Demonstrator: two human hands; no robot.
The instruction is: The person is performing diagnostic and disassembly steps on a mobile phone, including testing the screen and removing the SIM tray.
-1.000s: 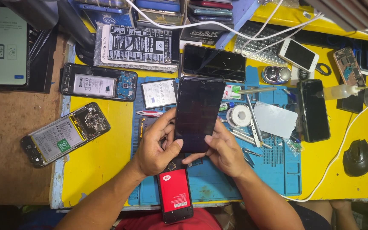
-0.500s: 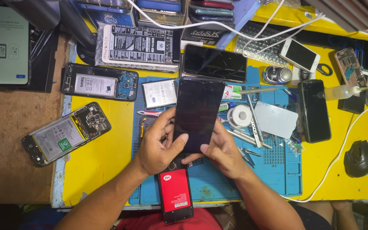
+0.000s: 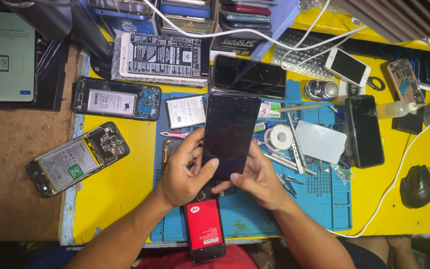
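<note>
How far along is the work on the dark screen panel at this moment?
Done: two opened phones lie bare with batteries showing. In hand: the left hand and right hand hold the dark screen panel above the blue mat, thumbs on its lower edge. Left: the panel sits on no phone body yet.

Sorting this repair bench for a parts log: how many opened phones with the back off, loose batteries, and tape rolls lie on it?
Opened phones: 2
Loose batteries: 2
Tape rolls: 1
Total: 5
</note>
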